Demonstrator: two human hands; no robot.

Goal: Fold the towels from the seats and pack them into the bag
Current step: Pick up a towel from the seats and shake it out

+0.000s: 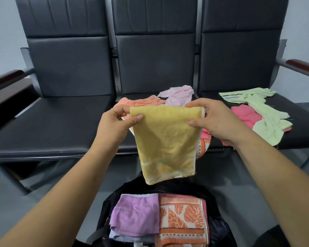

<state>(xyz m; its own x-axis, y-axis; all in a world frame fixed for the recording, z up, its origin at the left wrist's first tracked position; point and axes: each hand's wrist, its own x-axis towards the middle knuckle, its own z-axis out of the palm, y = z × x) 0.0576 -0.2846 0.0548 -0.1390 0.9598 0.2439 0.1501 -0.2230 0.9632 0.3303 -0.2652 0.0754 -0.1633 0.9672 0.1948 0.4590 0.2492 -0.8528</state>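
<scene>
While left hand (114, 123) and right hand (213, 120) pinch the yellow towel (166, 139) aloft, the bag (177, 186) runs off frame.

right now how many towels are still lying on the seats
5: peach towel, pale pink towel on middle seat; green towel, hot pink towel on right seat; patterned towel behind the held yellow towel, which may hide more.

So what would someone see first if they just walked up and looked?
The yellow towel, held up in the middle by the left hand and right hand, each pinching a top corner. Below it the black bag sits open with a purple towel and an orange towel folded inside. A green towel and pink towel lie loose on the right seat.
</scene>
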